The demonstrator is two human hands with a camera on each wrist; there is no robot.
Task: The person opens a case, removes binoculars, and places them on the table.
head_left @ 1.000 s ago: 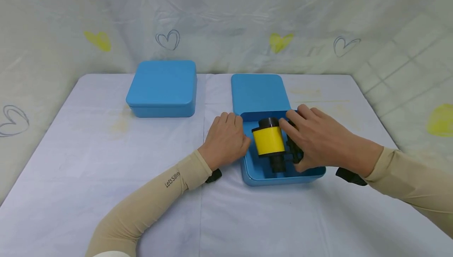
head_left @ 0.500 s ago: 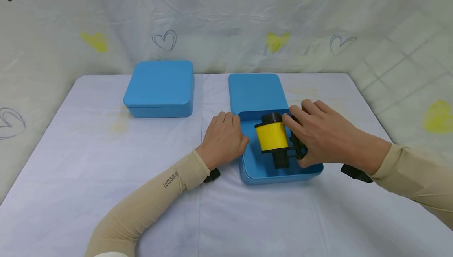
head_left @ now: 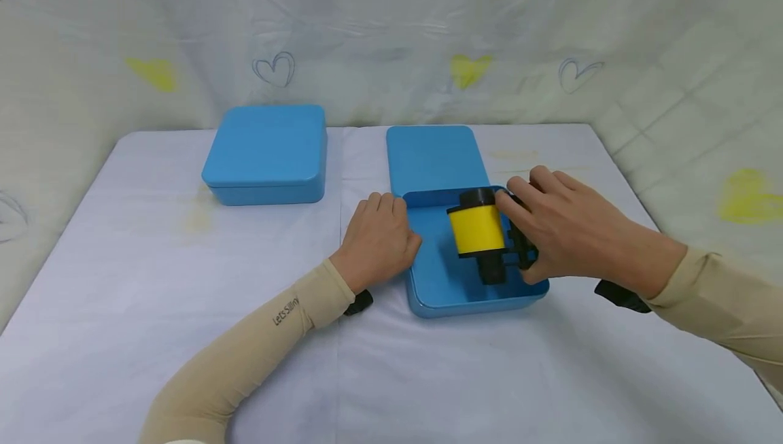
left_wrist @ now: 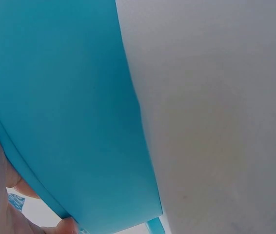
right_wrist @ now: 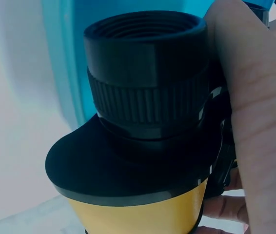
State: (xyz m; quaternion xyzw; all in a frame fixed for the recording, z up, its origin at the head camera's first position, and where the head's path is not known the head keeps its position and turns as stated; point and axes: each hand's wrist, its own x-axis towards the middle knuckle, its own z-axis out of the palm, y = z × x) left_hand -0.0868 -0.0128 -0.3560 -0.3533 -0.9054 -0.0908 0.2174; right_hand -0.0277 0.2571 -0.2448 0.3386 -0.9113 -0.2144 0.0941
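Yellow and black binoculars (head_left: 479, 230) stand roughly upright over the inside of an open blue box (head_left: 431, 274). My right hand (head_left: 571, 233) grips them from the right side, its palm hiding their far half. In the right wrist view a black ribbed eyepiece (right_wrist: 145, 92) shows close up, with fingers wrapped behind the body. My left hand (head_left: 377, 243) holds the box's left rim near the hinge side. In the left wrist view its fingertips and thumb pinch the edge beside the blue wall (left_wrist: 79, 122). The raised lid (head_left: 437, 158) leans back behind the box.
A second blue box (head_left: 266, 148), its lid down, stands at the back left of the white-clothed table (head_left: 257, 389). A pale curtain (head_left: 367, 43) printed with hearts and words hangs behind the table.
My right hand has moved the binoculars to the right and slightly up relative to the box. The left hand keeps its place on the rim. The whole head view has shifted slightly.
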